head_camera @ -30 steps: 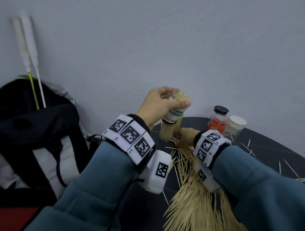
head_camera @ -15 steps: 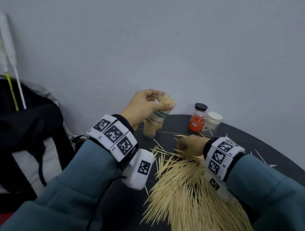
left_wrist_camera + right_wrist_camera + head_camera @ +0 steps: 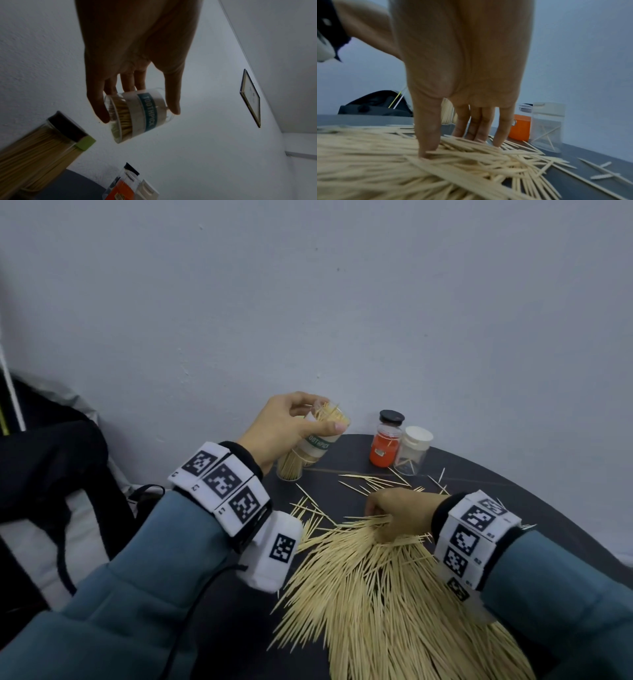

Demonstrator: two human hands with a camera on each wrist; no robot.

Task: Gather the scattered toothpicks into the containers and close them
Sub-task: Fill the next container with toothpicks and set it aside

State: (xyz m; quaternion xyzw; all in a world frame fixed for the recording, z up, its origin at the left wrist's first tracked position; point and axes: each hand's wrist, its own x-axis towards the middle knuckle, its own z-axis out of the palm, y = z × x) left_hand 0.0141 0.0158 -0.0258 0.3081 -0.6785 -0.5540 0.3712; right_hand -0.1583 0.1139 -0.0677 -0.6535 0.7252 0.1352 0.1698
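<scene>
Head view first: the left hand (image 3: 284, 429) is up off the bench (image 3: 342, 453), grip wrapped around a clear jar (image 3: 320, 436) with a white and green band, thumb on one side and fingers on the other. The jar is tilted, open top facing up and away, and it's already got toothpicks sticking out of the mouth. The left wrist view shows the same jar (image 3: 139, 115) from below with "TOOTHPICK" on the label, the fingers (image 3: 126, 83) curled behind it and the thumb along the right side.

The right hand (image 3: 400, 513) is down on the far end of the big toothpick pile (image 3: 376, 594), which fans out over the dark round bench toward the camera. From the right wrist view the fingers (image 3: 479, 127) point nearly straight down with their tips on the sticks and the thumb pressed into the heap (image 3: 402, 162), so that grip is fairly wide and not clamped on anything that I can see.

Other stuff on the bench: a full jar of toothpicks (image 3: 291, 467) stands right under the left hand, with a black cap in the left wrist view. Further right sits an orange jar with a black lid (image 3: 386, 446), touching or just beside a clear jar with a white lid (image 3: 412, 451) holding only a few sticks. Loose toothpicks (image 3: 370, 484) lie scattered between those jars and the right hand. A black bag (image 3: 51, 474) sits off to the left against the wall.
</scene>
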